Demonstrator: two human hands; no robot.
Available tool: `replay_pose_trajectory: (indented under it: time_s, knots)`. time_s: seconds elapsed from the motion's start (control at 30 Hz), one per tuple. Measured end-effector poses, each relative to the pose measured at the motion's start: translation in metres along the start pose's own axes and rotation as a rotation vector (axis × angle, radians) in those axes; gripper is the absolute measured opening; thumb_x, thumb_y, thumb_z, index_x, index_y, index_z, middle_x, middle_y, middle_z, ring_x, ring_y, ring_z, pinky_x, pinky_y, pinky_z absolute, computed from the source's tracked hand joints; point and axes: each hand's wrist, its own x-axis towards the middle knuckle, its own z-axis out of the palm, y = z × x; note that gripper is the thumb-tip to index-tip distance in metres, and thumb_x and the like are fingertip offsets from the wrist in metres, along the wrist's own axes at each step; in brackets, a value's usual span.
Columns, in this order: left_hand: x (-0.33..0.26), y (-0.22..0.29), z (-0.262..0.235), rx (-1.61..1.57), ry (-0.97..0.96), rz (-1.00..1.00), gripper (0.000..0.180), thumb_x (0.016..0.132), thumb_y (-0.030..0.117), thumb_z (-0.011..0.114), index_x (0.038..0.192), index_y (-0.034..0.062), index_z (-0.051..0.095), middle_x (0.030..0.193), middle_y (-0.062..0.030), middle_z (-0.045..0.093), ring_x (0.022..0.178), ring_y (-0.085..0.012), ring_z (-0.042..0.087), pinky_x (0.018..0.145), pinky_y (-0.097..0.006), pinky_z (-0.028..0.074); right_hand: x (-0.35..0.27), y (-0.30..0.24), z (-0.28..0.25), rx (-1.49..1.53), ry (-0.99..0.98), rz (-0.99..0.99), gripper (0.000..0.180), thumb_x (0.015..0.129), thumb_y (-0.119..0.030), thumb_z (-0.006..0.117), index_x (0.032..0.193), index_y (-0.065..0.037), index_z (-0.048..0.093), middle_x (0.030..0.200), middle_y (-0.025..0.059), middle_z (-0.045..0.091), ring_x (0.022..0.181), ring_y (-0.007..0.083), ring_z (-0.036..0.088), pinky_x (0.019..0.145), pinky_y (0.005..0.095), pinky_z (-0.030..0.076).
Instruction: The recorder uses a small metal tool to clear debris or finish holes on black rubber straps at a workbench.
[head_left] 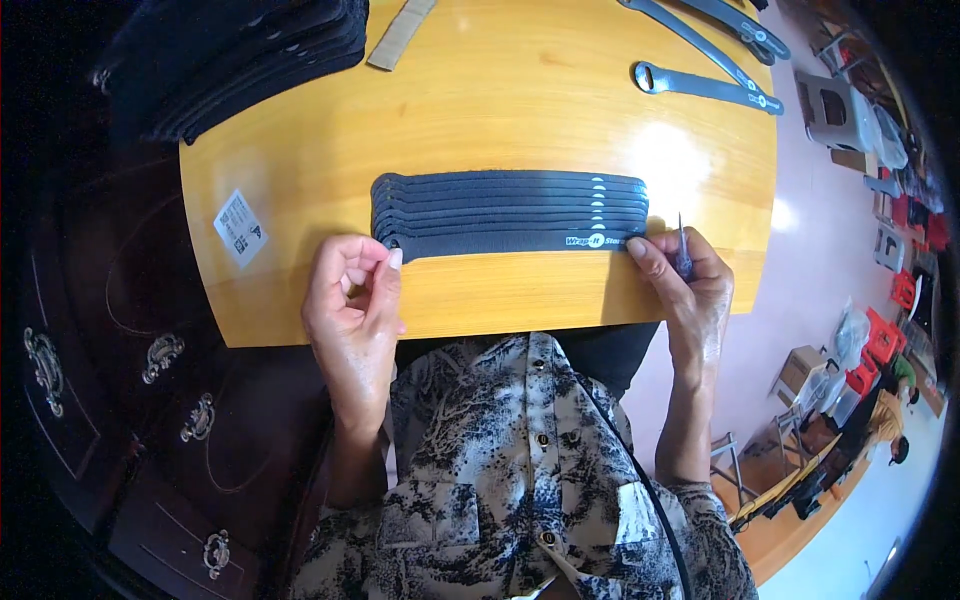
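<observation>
The step in hand seems to be handling the front strap (480,245) of a fanned row of dark fabric straps (510,198), with both ends attended to at once. The left hand (352,300) has its thumb and forefinger brought together at the strap's holed left end, apparently pinching the edge just beside the hole. The right hand (695,285) rests its thumb tip on the opposite, printed end, while its fingers close around a slim pointed tool (684,258) whose tip stands up away from the straps. The row lies between the two hands and just beyond them, on the yellow wooden table (520,300).

Any move from here would call for keeping the layered edges even and the sharp tip clear of the fabric.

The left forefinger and thumb cover the corner they meet at, so how firmly they hold is hard to judge. The right fingers hide the tool's lower part; whether it is an awl or tweezers cannot be told. Far beyond the left hand, a larger pile of dark straps (270,75) fades into shadow; beyond the right hand, some loose straps (705,88) are cut off by the upper edge.
</observation>
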Motion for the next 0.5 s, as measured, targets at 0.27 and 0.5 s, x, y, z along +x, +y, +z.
replay_pose_trajectory:
  time_s: [0.27,0.5]
  knots:
    - [-0.001,0.000,-0.001,0.017,-0.002,0.001,0.009,0.088,0.000,0.062,0.091,0.0037,0.054,0.075,0.0018,0.053,0.057,-0.0010,0.045,0.040,-0.017,0.038,0.000,-0.002,0.001,-0.024,-0.006,-0.013,0.022,0.082,-0.017,0.076,0.076,-0.002,0.061,0.063,-0.0068,0.049,0.060,0.0034,0.038,0.052,0.0197,0.032]
    - [0.000,-0.010,0.002,0.268,0.024,0.190,0.005,0.091,0.002,0.059,0.095,0.0033,0.059,0.077,0.0019,0.050,0.059,-0.0029,0.042,0.051,-0.018,0.038,0.007,-0.007,0.001,-0.072,-0.020,-0.023,0.023,0.083,-0.017,0.075,0.077,-0.002,0.059,0.062,-0.0058,0.048,0.059,0.0043,0.038,0.051,0.0202,0.032]
